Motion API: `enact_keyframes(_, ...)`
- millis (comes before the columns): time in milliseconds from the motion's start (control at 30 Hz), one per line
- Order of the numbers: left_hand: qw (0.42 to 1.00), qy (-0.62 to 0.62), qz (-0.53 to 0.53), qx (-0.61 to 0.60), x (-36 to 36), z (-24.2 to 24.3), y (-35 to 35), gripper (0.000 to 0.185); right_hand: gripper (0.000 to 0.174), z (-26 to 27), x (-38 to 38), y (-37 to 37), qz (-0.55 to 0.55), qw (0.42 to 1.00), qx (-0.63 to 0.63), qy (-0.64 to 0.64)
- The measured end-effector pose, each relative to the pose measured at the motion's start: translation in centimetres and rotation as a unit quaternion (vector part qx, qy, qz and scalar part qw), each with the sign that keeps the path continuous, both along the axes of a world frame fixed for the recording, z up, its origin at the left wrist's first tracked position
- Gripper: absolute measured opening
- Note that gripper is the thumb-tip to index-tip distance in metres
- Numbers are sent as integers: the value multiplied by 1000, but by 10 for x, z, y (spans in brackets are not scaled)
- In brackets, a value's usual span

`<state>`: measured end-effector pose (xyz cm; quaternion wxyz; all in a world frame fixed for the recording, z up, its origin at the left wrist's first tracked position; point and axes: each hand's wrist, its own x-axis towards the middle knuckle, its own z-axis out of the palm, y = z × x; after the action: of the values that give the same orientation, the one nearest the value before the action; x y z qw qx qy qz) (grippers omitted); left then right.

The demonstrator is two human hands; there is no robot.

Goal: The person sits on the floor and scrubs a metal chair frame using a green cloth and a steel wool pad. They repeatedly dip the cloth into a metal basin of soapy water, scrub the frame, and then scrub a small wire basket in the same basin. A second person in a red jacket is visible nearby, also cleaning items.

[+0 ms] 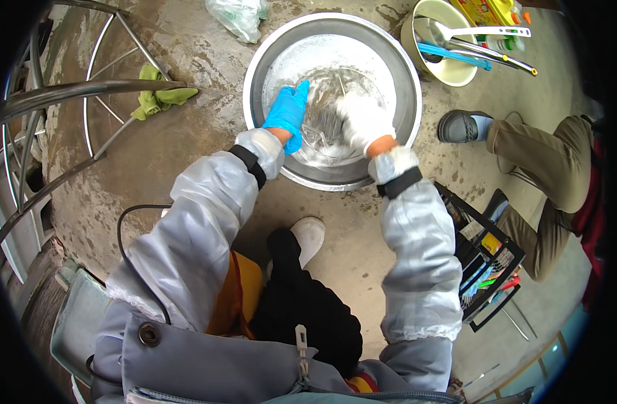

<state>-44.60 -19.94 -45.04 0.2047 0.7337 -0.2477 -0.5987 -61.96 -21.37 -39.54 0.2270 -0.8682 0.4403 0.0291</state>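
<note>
A wide steel basin [333, 182] stands on the floor in front of me, holding foamy water [318, 50]. My left hand [288, 108], in a blue glove, is over the basin's left part, its fingers pointing away from me. On the right side, my right hand [366, 118] wears a white glove and is blurred. A shiny, partly sunken metal object [326, 96] lies in the water between my hands; its shape is unclear. Something dark and streaked by the fingers of my right hand is too blurred to name. Whether either hand grips anything is hidden.
A cream bucket [457, 76] with a white slotted turner [449, 31] and other long-handled utensils stands at upper right, near yellow packaging [482, 12]. A black basket [490, 272] and a seated person's leg [535, 146] are right. A metal frame [96, 88] with a green cloth [157, 96] stands left.
</note>
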Motion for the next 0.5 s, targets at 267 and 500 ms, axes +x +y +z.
enact_keyframes(267, 998, -4, 52, -40, 15, 6, -10, 58, 19, -18, 23, 3, 32, 999, 17, 21)
enact_keyframes(500, 985, 93, -1, -147, 27, 57, -6, 37, 43, 16, -42, 0, -374, 808, 218, -399)
